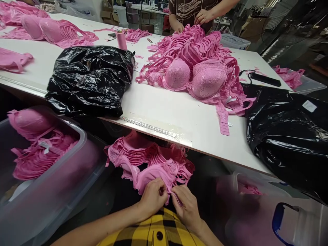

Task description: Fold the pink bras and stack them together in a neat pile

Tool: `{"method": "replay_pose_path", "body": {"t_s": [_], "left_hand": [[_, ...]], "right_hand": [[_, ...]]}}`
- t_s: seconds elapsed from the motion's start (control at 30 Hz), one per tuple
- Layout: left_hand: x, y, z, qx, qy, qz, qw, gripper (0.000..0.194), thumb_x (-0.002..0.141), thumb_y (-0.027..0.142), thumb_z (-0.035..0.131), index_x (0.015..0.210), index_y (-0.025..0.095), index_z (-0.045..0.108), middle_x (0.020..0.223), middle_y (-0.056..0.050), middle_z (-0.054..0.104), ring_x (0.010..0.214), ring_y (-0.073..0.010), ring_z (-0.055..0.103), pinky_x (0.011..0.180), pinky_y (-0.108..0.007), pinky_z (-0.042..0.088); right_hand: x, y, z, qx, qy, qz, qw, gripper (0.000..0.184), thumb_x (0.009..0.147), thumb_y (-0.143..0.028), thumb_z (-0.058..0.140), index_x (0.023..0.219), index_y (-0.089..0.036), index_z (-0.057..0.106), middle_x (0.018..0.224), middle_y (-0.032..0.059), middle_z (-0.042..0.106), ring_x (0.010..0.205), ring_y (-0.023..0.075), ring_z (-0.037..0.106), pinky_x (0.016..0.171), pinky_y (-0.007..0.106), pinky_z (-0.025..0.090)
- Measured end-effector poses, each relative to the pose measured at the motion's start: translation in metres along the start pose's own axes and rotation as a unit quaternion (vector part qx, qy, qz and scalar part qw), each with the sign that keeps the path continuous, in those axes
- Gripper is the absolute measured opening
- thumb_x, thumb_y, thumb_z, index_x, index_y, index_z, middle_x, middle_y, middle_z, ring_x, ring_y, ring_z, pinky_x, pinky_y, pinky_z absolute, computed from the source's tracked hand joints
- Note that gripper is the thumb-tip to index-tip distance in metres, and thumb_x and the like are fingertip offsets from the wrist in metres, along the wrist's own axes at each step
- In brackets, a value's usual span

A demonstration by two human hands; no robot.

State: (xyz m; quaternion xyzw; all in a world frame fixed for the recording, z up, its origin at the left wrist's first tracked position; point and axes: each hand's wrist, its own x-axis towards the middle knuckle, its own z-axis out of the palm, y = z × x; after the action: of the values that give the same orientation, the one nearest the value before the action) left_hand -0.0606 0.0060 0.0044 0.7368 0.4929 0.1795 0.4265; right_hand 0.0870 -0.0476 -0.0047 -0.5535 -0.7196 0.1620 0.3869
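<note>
A nested stack of pink bras (133, 152) rests at my lap, below the table's front edge. The nearest pink bra (160, 174) lies with its lace-edged cups towards me. My left hand (153, 194) has its fingers curled closed on the lower edge of this bra. Beside it, my right hand (187, 205) pinches the pink band of the same bra between thumb and fingers. A small gap separates the two hands, with pink fabric showing there. My fingers hide the exact spot they grip.
On the white table (153, 106) lie a bra pile (197, 75), a black plastic bag (89, 80), another black bag (289, 130), a tape measure (147, 126) and a pink thread cone (121, 40). A person (197, 13) stands opposite. Plastic bins (84, 140) flank me.
</note>
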Motion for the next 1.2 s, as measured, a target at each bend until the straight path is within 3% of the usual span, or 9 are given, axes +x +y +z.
{"method": "replay_pose_path", "body": {"t_s": [0.13,0.27,0.37,0.43,0.6,0.77,0.9,1.0,1.2], "left_hand": [[-0.001,-0.001,-0.004,-0.008,-0.014,-0.003,1.0,0.014,0.067,0.005,0.046,0.059,0.016,0.05,0.06,0.002,0.05,0.055,-0.0107,0.046,0.052,-0.021,0.033],[-0.001,0.001,-0.015,-0.006,-0.036,0.048,0.998,0.007,0.075,0.014,0.053,0.077,0.016,0.059,0.075,-0.002,0.058,0.069,-0.0146,0.053,0.064,-0.024,0.042],[0.001,0.004,-0.021,-0.024,-0.057,0.087,0.994,0.031,0.073,0.02,0.063,0.103,0.019,0.059,0.096,-0.006,0.06,0.087,-0.0187,0.056,0.078,-0.029,0.045],[0.003,0.006,-0.021,-0.049,-0.08,0.104,0.99,0.037,0.073,0.023,0.065,0.109,0.019,0.059,0.098,-0.007,0.061,0.088,-0.0186,0.056,0.078,-0.029,0.046],[0.006,0.012,-0.02,-0.134,-0.103,0.106,0.98,0.016,0.081,0.025,0.057,0.087,0.016,0.069,0.07,-0.004,0.065,0.064,-0.0135,0.057,0.061,-0.022,0.044],[0.001,0.014,-0.024,-0.243,-0.11,0.073,0.961,0.023,0.076,0.025,0.064,0.096,0.017,0.069,0.083,-0.007,0.067,0.07,-0.0154,0.059,0.062,-0.023,0.048],[0.0,0.011,-0.016,-0.411,-0.118,-0.017,0.904,0.026,0.071,0.029,0.068,0.095,0.02,0.069,0.093,-0.006,0.061,0.064,-0.0129,0.059,0.057,-0.025,0.052],[0.003,0.01,-0.012,-0.474,-0.117,-0.051,0.871,0.029,0.064,0.03,0.075,0.09,0.019,0.069,0.091,-0.003,0.056,0.058,-0.0095,0.057,0.054,-0.025,0.053],[0.006,0.018,-0.018,-0.481,-0.127,-0.049,0.866,0.022,0.066,0.036,0.073,0.075,0.016,0.065,0.08,-0.001,0.053,0.054,-0.0097,0.058,0.051,-0.024,0.052]], "right_hand": [[0.001,0.002,-0.004,0.0,-0.016,-0.01,1.0,0.018,0.083,-0.009,0.049,0.095,-0.018,0.06,0.079,0.0059,0.065,0.073,0.0169,0.06,0.067,0.031,0.051],[0.003,0.004,-0.017,0.017,-0.027,0.045,0.998,0.015,0.085,-0.014,0.049,0.091,-0.019,0.061,0.079,0.0051,0.065,0.071,0.0168,0.06,0.065,0.029,0.051],[0.004,0.003,-0.028,0.052,-0.028,0.082,0.995,0.012,0.086,-0.017,0.05,0.089,-0.019,0.062,0.078,0.0042,0.065,0.07,0.0159,0.06,0.063,0.027,0.05],[0.005,-0.001,-0.032,0.084,-0.028,0.096,0.991,0.011,0.086,-0.018,0.051,0.087,-0.019,0.062,0.077,0.0037,0.065,0.07,0.0155,0.06,0.063,0.026,0.049],[0.012,-0.012,-0.038,0.152,-0.044,0.126,0.979,0.013,0.086,-0.022,0.051,0.086,-0.02,0.064,0.076,0.0039,0.066,0.071,0.0159,0.061,0.065,0.025,0.05],[0.023,-0.019,-0.044,0.173,-0.051,0.126,0.975,0.012,0.084,-0.023,0.053,0.083,-0.021,0.065,0.074,0.003,0.066,0.068,0.0157,0.062,0.063,0.023,0.05],[0.027,-0.021,-0.044,0.175,-0.031,0.118,0.977,0.011,0.083,-0.021,0.055,0.082,-0.022,0.066,0.073,0.0021,0.067,0.068,0.0156,0.063,0.064,0.023,0.051],[0.027,-0.02,-0.042,0.184,-0.023,0.115,0.976,0.01,0.081,-0.02,0.057,0.084,-0.023,0.066,0.073,0.001,0.067,0.068,0.0147,0.064,0.063,0.021,0.051],[0.026,-0.021,-0.042,0.206,-0.006,0.076,0.976,0.016,0.079,-0.015,0.059,0.092,-0.024,0.061,0.078,0.0023,0.067,0.072,0.0157,0.065,0.066,0.024,0.054]]}}
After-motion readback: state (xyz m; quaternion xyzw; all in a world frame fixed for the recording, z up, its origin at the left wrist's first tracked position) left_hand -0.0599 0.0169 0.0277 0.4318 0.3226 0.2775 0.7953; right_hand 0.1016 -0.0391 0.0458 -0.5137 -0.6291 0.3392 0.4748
